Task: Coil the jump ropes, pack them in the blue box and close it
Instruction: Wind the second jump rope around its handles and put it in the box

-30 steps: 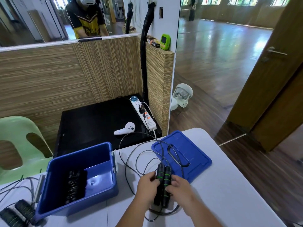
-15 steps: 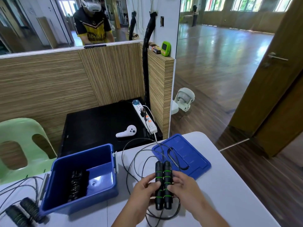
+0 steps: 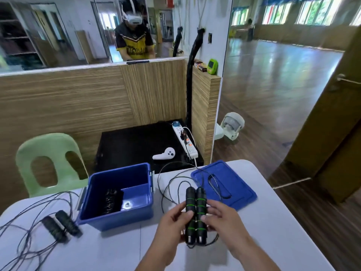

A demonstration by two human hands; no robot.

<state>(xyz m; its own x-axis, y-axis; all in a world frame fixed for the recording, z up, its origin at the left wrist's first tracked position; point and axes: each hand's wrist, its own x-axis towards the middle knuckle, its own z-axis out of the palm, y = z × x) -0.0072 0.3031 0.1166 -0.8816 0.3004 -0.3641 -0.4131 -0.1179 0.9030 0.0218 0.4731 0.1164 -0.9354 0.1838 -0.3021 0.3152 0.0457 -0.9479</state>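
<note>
Low in the frame's centre, the left hand (image 3: pixel 172 222) and right hand (image 3: pixel 224 222) each close their grip round the black, green-ringed jump rope handles (image 3: pixel 196 208), held side by side over the bench (image 3: pixel 273 231). The open blue box (image 3: pixel 117 220) sits just left and the blue lid (image 3: pixel 240 190) lies upper right.

On the table (image 3: pixel 263 237), the box (image 3: pixel 117 222) sits toward the far left with one coiled rope (image 3: pixel 111 200) in it, and the lid (image 3: pixel 236 184) lies flat near the far right corner, apart from the box. Between them, nearer the front edge, the left hand (image 3: pixel 172 227) and right hand (image 3: pixel 220 222) hold a pair of handles (image 3: pixel 196 212) side by side. Another rope (image 3: pixel 60 225) sprawls by the left edge (its handles just left of the box), a chair (image 3: pixel 48 149) stands behind the far left corner, and a low cabinet (image 3: pixel 132 145) behind the far edge carries a controller (image 3: pixel 164 154) and, right of it, a power strip (image 3: pixel 185 141).
</note>
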